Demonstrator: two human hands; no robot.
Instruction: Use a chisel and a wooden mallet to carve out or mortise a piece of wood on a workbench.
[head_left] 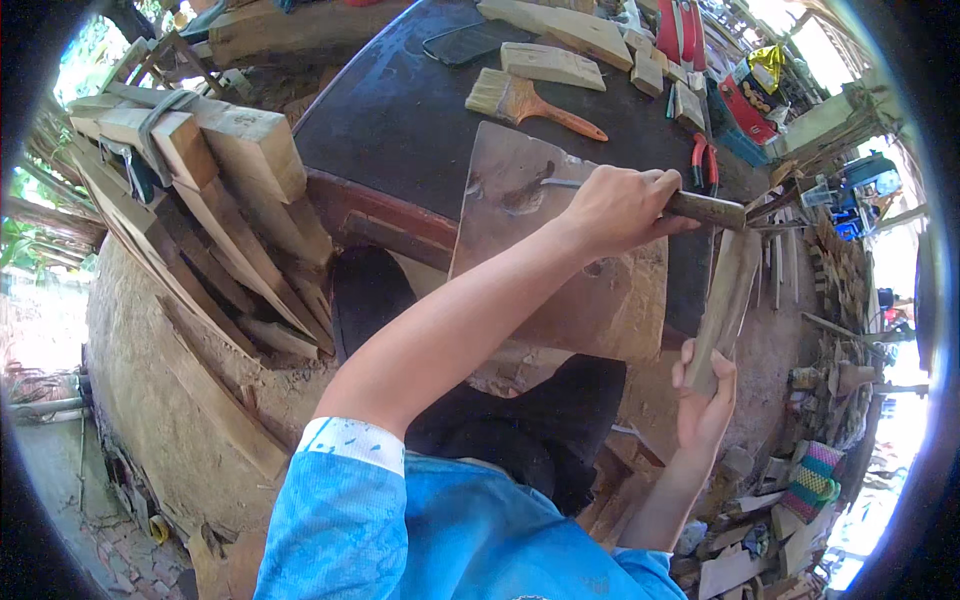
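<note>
My left hand [622, 208] is wrapped round a chisel [705, 208], its dark wooden handle sticking out to the right and its thin metal blade pointing left. The blade tip lies over a worn brown wooden board [560, 285], at a rough hollow in its surface. On the right, my right hand [708, 395] grips the lower end of a squared wooden bar [728, 300]. The bar's upper end meets the butt of the chisel handle; whether they touch, I cannot tell. Part of the board is hidden under my left forearm.
On the dark tabletop [390, 120] lie a paintbrush [530, 102], a wood block [552, 65] and red-handled pliers [704, 160]. Timber beams [235, 150] stack at the left. A red box [745, 105] sits far right. Offcuts and a striped woven item [812, 480] lie lower right.
</note>
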